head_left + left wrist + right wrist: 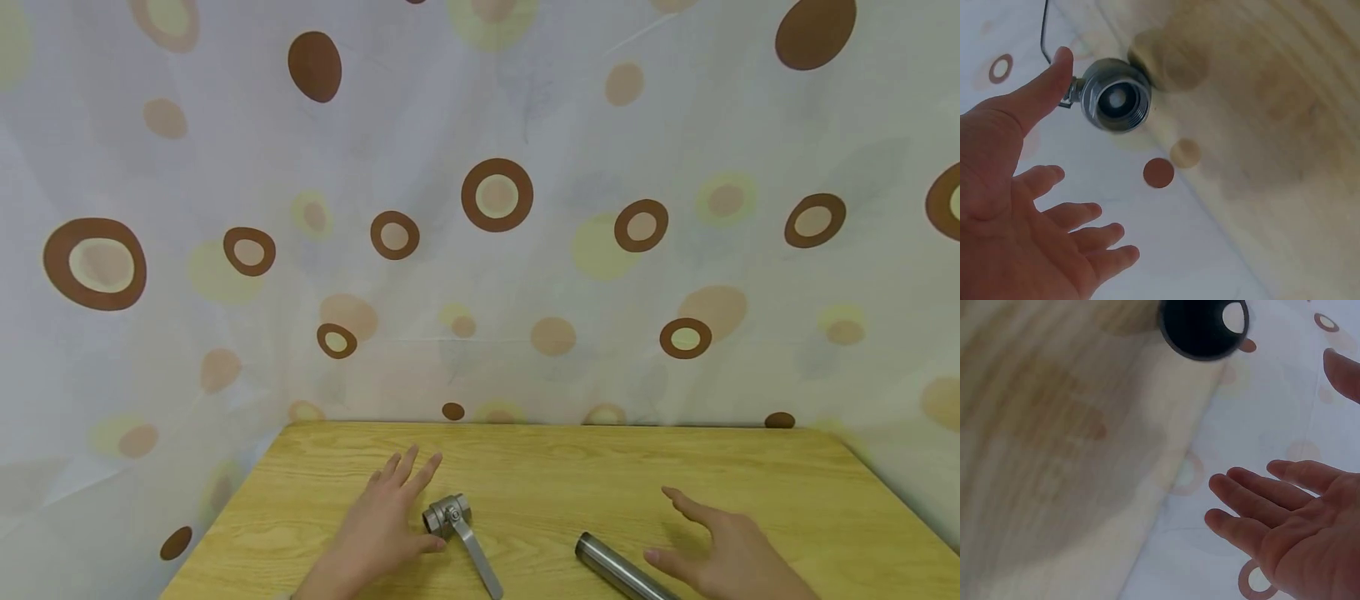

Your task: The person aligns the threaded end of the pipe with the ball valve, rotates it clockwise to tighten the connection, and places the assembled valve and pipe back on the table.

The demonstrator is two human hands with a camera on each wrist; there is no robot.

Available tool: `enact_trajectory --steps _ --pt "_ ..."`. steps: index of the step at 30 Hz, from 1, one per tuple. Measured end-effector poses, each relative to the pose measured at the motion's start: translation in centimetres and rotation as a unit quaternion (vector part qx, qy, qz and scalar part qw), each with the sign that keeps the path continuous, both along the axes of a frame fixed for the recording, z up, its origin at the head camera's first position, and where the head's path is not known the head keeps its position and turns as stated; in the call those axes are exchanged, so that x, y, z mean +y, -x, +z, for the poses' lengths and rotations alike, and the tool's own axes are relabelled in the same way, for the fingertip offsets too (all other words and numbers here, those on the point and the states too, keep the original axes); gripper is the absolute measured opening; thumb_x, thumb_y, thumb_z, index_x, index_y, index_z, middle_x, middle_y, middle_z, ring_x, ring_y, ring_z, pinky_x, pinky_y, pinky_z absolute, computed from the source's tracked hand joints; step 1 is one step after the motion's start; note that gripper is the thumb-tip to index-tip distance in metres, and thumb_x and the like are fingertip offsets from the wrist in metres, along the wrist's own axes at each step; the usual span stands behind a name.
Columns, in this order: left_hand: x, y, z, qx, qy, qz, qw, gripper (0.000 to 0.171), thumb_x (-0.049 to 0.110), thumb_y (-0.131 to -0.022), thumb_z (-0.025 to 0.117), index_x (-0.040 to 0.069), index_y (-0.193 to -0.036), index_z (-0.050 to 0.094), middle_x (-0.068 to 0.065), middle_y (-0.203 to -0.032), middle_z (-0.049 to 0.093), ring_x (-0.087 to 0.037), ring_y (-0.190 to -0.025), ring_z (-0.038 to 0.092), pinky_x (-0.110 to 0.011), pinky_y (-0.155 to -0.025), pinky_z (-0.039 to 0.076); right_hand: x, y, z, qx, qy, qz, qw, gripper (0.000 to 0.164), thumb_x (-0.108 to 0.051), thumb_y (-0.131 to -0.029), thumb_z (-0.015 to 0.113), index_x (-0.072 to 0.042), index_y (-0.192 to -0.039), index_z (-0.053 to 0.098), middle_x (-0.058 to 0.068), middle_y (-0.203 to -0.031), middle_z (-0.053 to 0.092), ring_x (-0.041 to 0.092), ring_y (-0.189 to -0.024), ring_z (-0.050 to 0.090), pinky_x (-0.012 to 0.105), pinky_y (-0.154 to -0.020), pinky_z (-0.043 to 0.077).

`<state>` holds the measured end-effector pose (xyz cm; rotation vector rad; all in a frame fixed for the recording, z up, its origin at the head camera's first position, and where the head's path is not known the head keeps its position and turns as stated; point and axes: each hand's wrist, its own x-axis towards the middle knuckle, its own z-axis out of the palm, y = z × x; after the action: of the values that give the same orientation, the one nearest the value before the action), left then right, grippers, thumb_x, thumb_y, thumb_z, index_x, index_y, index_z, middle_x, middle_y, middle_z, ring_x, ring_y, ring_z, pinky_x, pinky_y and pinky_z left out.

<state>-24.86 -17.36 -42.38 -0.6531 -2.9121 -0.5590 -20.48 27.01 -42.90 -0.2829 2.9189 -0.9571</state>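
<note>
A steel ball valve (447, 515) with a flat lever handle (478, 558) lies on the wooden table, left of centre in the head view. My left hand (378, 527) is just left of it, fingers extended and spread, the thumb close to the valve body. The left wrist view looks into the valve's threaded opening (1116, 103), beside the thumb. Further right lies a metal pipe (621, 573), its near end cut off by the frame. Right of this pipe hovers my right hand (727, 550), fingers apart and holding nothing. The pipe's open end (1194, 337) tops the right wrist view.
The table (540, 467) has a yellow wood grain. A pale curtain (420, 125) with brown, yellow and tan circles hangs along its back edge and both sides. Between the valve and the pipe there is a stretch of tabletop.
</note>
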Motion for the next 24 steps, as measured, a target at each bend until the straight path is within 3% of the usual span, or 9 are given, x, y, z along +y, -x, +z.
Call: enact_trajectory --steps 5,8,12,15,17,19,22,24 --pt "0.0 0.4 -0.7 -0.056 -0.052 -0.021 0.9969 0.109 0.038 -0.071 0.099 0.012 -0.162 0.044 -0.028 -0.163 0.035 -0.056 -0.138 0.045 -0.070 -0.100 0.049 0.7 0.3 -1.7 -0.057 0.022 0.007 0.998 0.080 -0.041 -0.093 0.081 0.007 -0.150 0.051 0.025 -0.122 0.071 0.045 -0.108 0.069 0.063 -0.085 0.058" --pt "0.0 0.6 -1.0 -0.064 -0.072 -0.040 0.9946 0.102 0.030 -0.071 0.099 0.003 -0.156 0.050 -0.031 -0.155 0.046 -0.053 -0.130 0.055 -0.064 -0.099 0.052 2.2 1.3 -4.5 -0.076 0.027 0.031 0.996 0.077 -0.042 -0.094 0.080 0.007 -0.148 0.054 0.017 -0.119 0.073 0.035 -0.102 0.071 0.053 -0.079 0.061" --pt "0.1 0.7 -1.7 -0.059 -0.098 -0.050 0.9922 0.092 0.022 -0.068 0.101 -0.004 -0.145 0.059 -0.029 -0.142 0.060 -0.047 -0.128 0.060 -0.058 -0.105 0.050 4.7 3.0 -9.4 -0.043 0.022 0.088 0.995 0.072 -0.042 -0.091 0.083 0.003 -0.143 0.063 0.003 -0.114 0.076 0.014 -0.093 0.069 0.034 -0.072 0.059" --pt "0.3 0.8 -2.0 -0.054 -0.120 -0.048 0.9902 0.085 0.018 -0.066 0.101 -0.005 -0.139 0.065 -0.026 -0.136 0.065 -0.043 -0.124 0.063 -0.056 -0.104 0.051 5.5 3.4 -11.2 -0.015 0.017 0.111 0.994 0.067 -0.040 -0.088 0.086 0.001 -0.138 0.068 -0.005 -0.110 0.076 0.002 -0.088 0.065 0.027 -0.069 0.057" --pt "0.4 0.9 -2.1 -0.057 -0.135 -0.047 0.9881 0.080 0.016 -0.066 0.101 -0.005 -0.136 0.067 -0.025 -0.133 0.067 -0.036 -0.114 0.069 -0.053 -0.102 0.054 5.1 3.0 -11.0 -0.017 0.020 0.108 0.994 0.064 -0.041 -0.089 0.085 0.002 -0.133 0.070 -0.008 -0.105 0.076 -0.002 -0.084 0.062 0.025 -0.067 0.055" --pt "0.5 1.0 -2.2 -0.060 -0.144 -0.047 0.9867 0.076 0.014 -0.068 0.100 -0.006 -0.134 0.068 -0.024 -0.129 0.069 -0.026 -0.098 0.070 -0.051 -0.098 0.056 4.1 2.2 -9.8 -0.024 0.030 0.111 0.993 0.059 -0.038 -0.090 0.085 0.005 -0.128 0.071 -0.007 -0.101 0.074 -0.002 -0.079 0.059 0.024 -0.065 0.053" --pt "0.6 1.1 -2.3 -0.068 -0.151 -0.039 0.9854 0.071 0.012 -0.070 0.099 -0.006 -0.132 0.070 -0.022 -0.126 0.071 -0.018 -0.095 0.065 -0.048 -0.093 0.059 2.2 0.7 -7.2 -0.039 0.059 0.112 0.991 0.049 -0.031 -0.090 0.085 0.008 -0.118 0.074 -0.005 -0.094 0.071 -0.002 -0.073 0.056 0.024 -0.062 0.050" --pt "0.6 1.2 -2.3 -0.070 -0.152 -0.033 0.9854 0.068 0.010 -0.071 0.098 -0.006 -0.131 0.071 -0.021 -0.125 0.072 -0.021 -0.102 0.067 -0.048 -0.092 0.059 1.2 0.0 -5.9 -0.043 0.067 0.112 0.991 0.041 -0.026 -0.090 0.084 0.007 -0.113 0.075 -0.003 -0.091 0.070 0.000 -0.072 0.055 0.023 -0.062 0.050"
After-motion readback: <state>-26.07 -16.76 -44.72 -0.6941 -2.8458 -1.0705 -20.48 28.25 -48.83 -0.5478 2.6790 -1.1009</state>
